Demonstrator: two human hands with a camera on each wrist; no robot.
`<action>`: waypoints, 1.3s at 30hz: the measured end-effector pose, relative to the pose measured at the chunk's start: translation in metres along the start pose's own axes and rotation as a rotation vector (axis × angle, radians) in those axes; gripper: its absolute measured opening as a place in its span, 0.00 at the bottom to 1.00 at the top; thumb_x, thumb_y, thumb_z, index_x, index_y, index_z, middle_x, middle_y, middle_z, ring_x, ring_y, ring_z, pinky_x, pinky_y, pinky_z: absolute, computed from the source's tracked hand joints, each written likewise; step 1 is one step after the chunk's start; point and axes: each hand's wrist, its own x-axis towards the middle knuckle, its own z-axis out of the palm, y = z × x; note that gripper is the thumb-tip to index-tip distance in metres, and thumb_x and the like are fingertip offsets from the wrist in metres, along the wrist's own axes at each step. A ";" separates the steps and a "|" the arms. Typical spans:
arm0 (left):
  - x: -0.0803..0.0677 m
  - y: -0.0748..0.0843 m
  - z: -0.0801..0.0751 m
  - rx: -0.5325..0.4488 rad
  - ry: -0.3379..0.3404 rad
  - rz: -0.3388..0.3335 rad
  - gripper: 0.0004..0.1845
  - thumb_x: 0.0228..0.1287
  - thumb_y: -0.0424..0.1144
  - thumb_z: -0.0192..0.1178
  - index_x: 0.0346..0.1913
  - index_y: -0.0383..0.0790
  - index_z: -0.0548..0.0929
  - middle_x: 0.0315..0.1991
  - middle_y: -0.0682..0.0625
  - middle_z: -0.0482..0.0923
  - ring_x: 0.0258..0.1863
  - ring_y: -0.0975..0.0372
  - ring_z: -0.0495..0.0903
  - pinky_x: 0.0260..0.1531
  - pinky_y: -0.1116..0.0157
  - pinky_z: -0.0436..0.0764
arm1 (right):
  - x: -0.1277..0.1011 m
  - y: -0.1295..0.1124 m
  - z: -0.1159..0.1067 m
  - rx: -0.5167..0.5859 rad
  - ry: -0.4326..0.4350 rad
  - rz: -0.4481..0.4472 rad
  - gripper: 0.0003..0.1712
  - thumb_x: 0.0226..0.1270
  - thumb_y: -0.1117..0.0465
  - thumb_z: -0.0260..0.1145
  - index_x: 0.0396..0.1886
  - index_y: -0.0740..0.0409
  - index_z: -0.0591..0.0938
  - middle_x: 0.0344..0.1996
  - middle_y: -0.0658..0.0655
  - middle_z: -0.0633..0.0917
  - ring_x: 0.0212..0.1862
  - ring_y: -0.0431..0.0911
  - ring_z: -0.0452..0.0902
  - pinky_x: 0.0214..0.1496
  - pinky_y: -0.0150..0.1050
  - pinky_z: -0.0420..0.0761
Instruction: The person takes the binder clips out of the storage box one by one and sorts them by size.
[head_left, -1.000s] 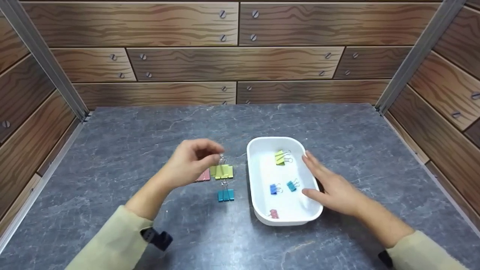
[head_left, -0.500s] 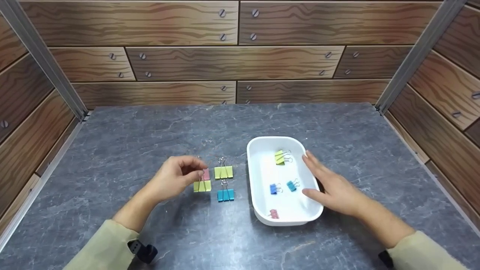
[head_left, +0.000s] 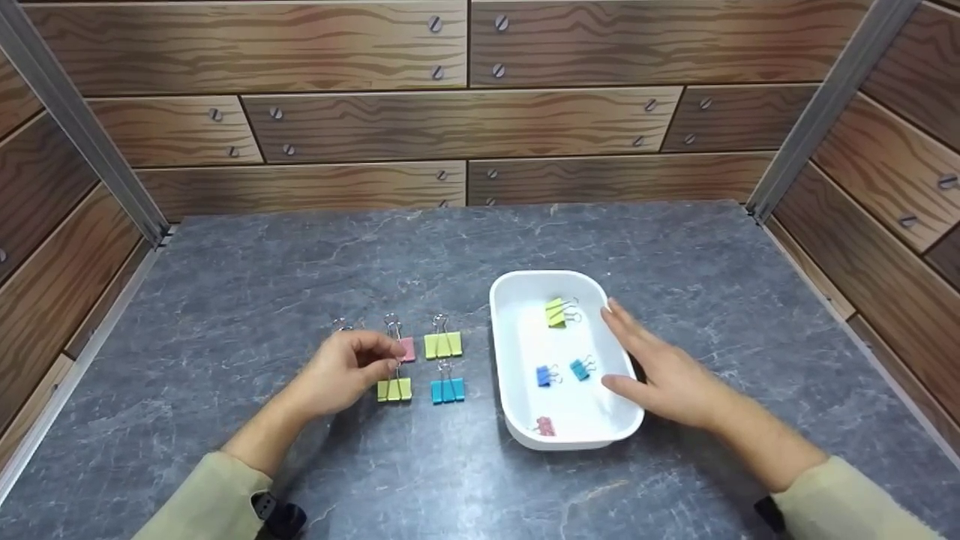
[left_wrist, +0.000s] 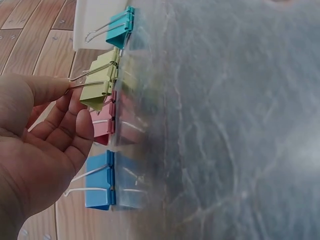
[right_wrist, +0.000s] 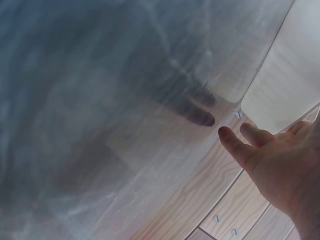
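Note:
My left hand (head_left: pixel 386 358) pinches the wire handle of a yellow-green binder clip (head_left: pixel 394 388) that stands on the grey table, just left of a teal clip (head_left: pixel 448 390). Behind them stand a pink clip (head_left: pixel 406 349) and a yellow clip (head_left: pixel 442 345). The left wrist view shows the pinched clip (left_wrist: pixel 100 82) between the teal clip (left_wrist: pixel 120 27) and the pink clip (left_wrist: pixel 105 122), with a blue clip (left_wrist: pixel 100 185) beside my palm. My right hand (head_left: pixel 660 367), fingers straight, rests against the right rim of a white tray (head_left: pixel 517 405).
In the tray lie a yellow-green clip (head_left: pixel 556 312), a blue clip (head_left: pixel 545 375), a teal clip (head_left: pixel 579 368) and a pink clip (head_left: pixel 545 426). Wood-patterned walls close in the table on three sides. The tray's rim (right_wrist: pixel 285 85) shows in the right wrist view.
My left hand has brought the yellow-green clip down and toward me, and the clip now stands on the table left of the teal clip. The right hand has stayed put.

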 end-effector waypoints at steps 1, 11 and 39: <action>0.000 -0.001 0.000 0.001 0.001 -0.001 0.09 0.69 0.25 0.65 0.49 0.31 0.89 0.45 0.40 0.88 0.39 0.59 0.82 0.39 0.69 0.82 | 0.000 0.000 0.000 0.001 0.001 -0.002 0.51 0.77 0.39 0.64 0.88 0.52 0.52 0.86 0.61 0.50 0.78 0.68 0.60 0.74 0.67 0.67; 0.000 -0.001 0.002 -0.022 -0.006 -0.010 0.08 0.69 0.26 0.66 0.49 0.32 0.89 0.46 0.41 0.88 0.39 0.58 0.82 0.39 0.68 0.83 | 0.000 0.000 0.000 0.009 0.004 -0.013 0.51 0.77 0.40 0.64 0.88 0.53 0.52 0.86 0.61 0.50 0.79 0.66 0.59 0.74 0.67 0.66; 0.001 -0.007 0.004 0.028 0.013 -0.015 0.09 0.69 0.25 0.64 0.47 0.32 0.89 0.42 0.43 0.88 0.36 0.60 0.81 0.36 0.70 0.81 | 0.000 0.000 0.000 0.007 0.002 -0.002 0.51 0.77 0.40 0.64 0.88 0.53 0.52 0.86 0.60 0.50 0.80 0.66 0.57 0.74 0.68 0.66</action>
